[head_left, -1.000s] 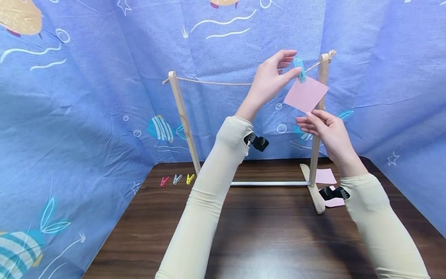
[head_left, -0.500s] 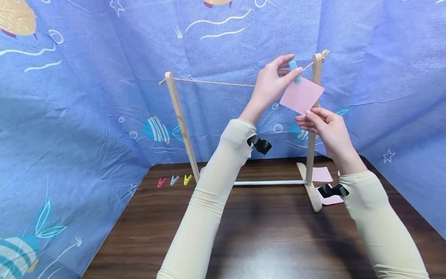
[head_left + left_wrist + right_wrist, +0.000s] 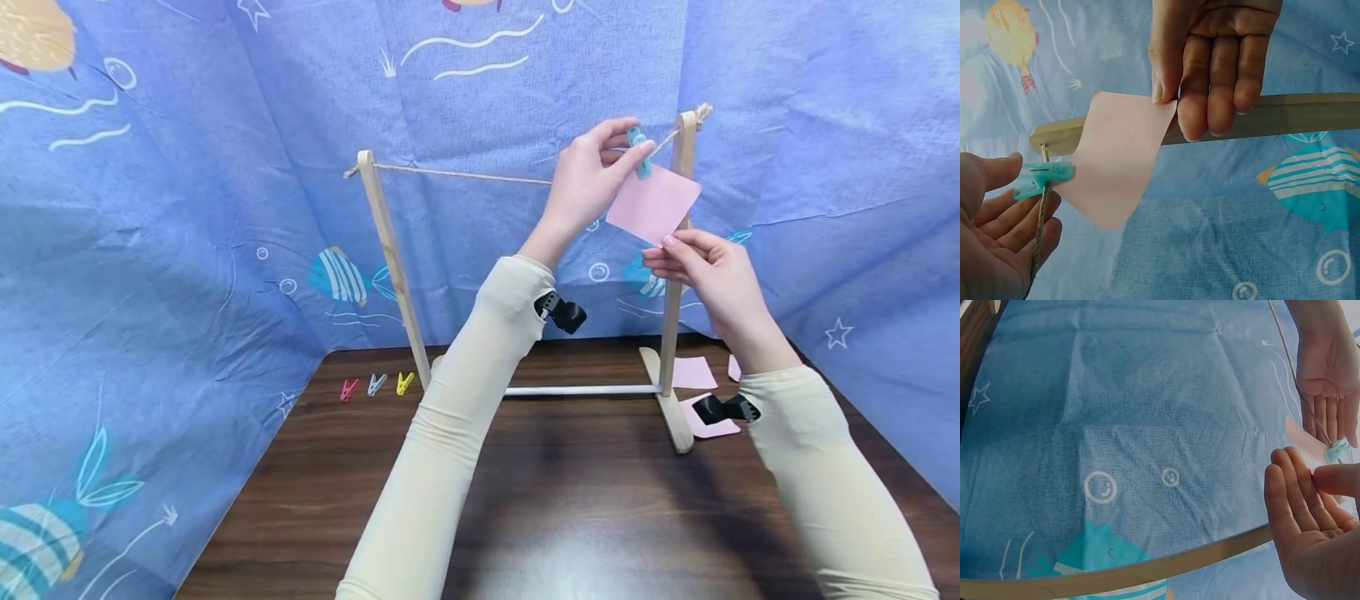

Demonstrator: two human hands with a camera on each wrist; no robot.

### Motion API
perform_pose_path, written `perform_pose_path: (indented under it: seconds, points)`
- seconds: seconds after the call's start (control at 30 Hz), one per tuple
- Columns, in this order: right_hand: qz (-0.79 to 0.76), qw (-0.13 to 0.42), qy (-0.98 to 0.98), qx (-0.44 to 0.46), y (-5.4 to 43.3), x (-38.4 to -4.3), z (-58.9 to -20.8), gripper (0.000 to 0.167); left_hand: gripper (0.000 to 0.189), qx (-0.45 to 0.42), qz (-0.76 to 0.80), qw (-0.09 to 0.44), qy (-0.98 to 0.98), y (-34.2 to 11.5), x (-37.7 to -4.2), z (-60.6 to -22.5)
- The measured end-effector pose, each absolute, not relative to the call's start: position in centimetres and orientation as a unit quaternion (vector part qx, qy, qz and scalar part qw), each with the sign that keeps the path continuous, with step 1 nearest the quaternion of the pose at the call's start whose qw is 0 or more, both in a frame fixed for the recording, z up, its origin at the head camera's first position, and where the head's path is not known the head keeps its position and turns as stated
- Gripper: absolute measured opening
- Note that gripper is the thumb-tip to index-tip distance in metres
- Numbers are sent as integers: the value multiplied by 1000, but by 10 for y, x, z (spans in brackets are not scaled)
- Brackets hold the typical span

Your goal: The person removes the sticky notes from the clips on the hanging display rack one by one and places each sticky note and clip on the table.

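Note:
In the head view, my left hand (image 3: 588, 173) is at the right end of the rope (image 3: 465, 176), with thumb and fingers around the handles of a light blue clothespin (image 3: 641, 152). That clothespin sits at the rope and bites the top corner of a pink square of paper (image 3: 654, 204). My right hand (image 3: 708, 271) pinches the paper's bottom corner between thumb and index finger, other fingers extended. From the left wrist, the clothespin (image 3: 1044, 177) shows its handles spread, the thumb tip beside one and fingers beneath the other. In the right wrist view, my right hand partly hides the paper (image 3: 1302, 437).
A wooden post (image 3: 678, 250) stands behind the right hand, another post (image 3: 393, 258) at left; a white bar (image 3: 581, 390) joins them low down. Red (image 3: 349, 389), grey (image 3: 377, 384) and yellow clothespins (image 3: 405, 383) lie left on the table (image 3: 540, 500). More pink papers (image 3: 693, 372) lie right.
The blue clothespin's handles, looking squeezed together half a second ago, now appear spread apart. Both hands stay near the same places, and the view has shifted slightly.

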State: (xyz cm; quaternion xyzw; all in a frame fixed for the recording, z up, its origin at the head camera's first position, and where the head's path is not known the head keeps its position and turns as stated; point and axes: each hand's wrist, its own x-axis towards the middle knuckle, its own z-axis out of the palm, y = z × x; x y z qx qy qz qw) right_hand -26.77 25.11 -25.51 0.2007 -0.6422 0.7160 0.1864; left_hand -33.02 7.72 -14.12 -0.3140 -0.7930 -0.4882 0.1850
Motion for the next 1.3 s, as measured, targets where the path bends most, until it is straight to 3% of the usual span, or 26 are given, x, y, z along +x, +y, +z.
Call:
perform_pose_path:
  seconds: [0.27,0.73,1.3]
  points:
    - [719,192,-638,197,250,-262,-255,17,38,-338,-491,195,-779,75,-325,-142]
    - [718,192,-641,193,258,-262,-257,17,18,-353,-570,257,-696,76,-328,-149]
    - [733,180,-629,183,261,-262,-260,12,18,-343,-672,297,-585,49,-321,-136]
